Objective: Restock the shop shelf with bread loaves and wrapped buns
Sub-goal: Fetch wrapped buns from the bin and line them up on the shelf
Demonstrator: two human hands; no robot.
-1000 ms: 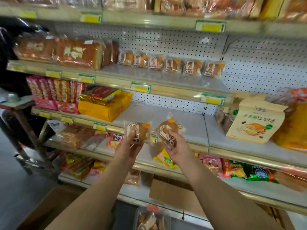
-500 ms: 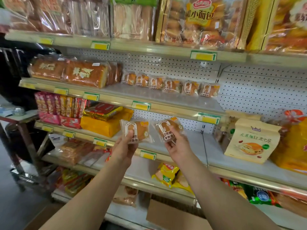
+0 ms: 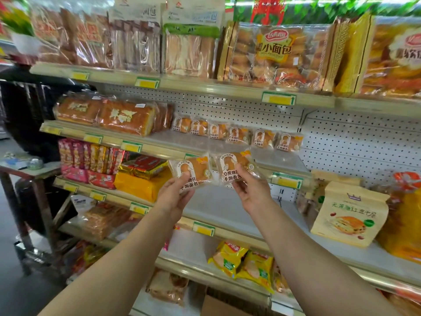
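I had both arms raised toward the shelf [image 3: 159,142]. My left hand [image 3: 174,197] was clamped on one wrapped bun [image 3: 191,171], thumb on its label, the packet standing just above the grip. My right hand [image 3: 251,192] pinched a second wrapped bun [image 3: 235,167] by its lower edge. The two packets were side by side, nearly touching, below the row of matching buns [image 3: 237,134] beside the bread loaves [image 3: 107,114].
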